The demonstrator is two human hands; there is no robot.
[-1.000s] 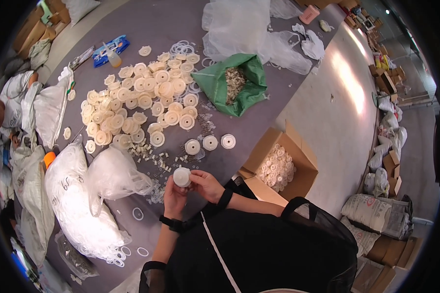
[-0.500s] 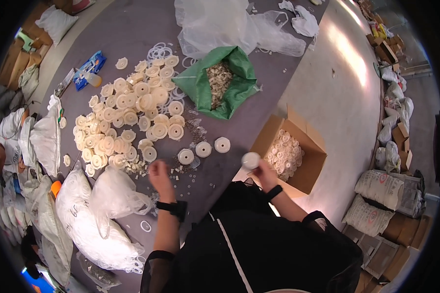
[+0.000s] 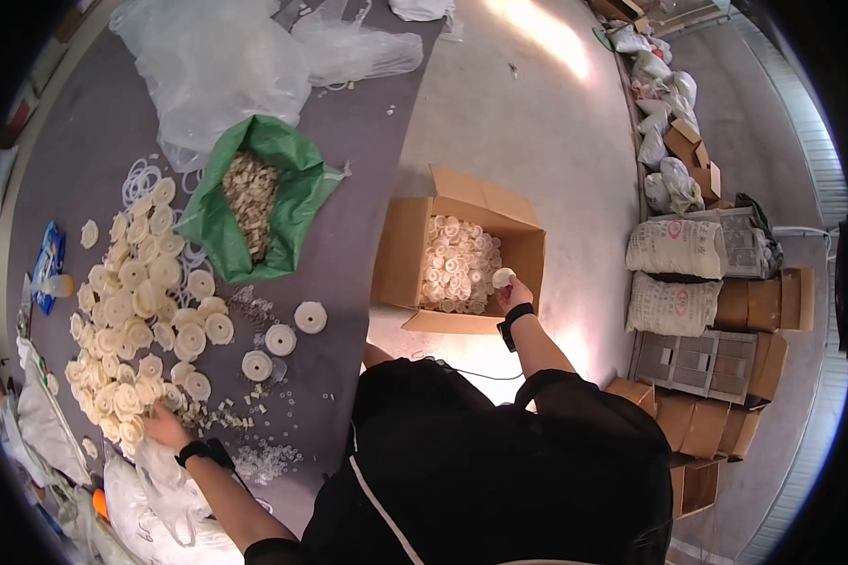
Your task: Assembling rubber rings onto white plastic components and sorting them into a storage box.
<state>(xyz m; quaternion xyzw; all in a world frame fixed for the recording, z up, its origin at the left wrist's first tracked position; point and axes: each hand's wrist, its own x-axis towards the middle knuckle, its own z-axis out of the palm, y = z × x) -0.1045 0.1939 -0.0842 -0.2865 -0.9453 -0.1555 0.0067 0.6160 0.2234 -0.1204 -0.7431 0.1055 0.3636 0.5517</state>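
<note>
My right hand (image 3: 515,296) is closed on a white round plastic part (image 3: 503,278) over the near right edge of an open cardboard box (image 3: 400,252), which holds many similar pale parts (image 3: 457,264). On the grey table my left hand (image 3: 168,430) reaches into the near edge of a heap of cream flanged plastic discs (image 3: 127,306). Its fingers look apart against the discs, and their tips are partly hidden. To the right of the heap, three white round assembled parts (image 3: 280,340) stand in a slanting row.
A green sack (image 3: 297,217) of small beige pieces lies open beyond the heap. Clear plastic bags (image 3: 217,66) cover the far table. Small clear rings (image 3: 266,461) and bits lie near my left wrist. Stuffed sacks (image 3: 674,249) and cartons line the floor at right.
The view has swung right. My right hand has carried the white round part from beside the table to over the box. My left hand has moved left into the disc heap.
</note>
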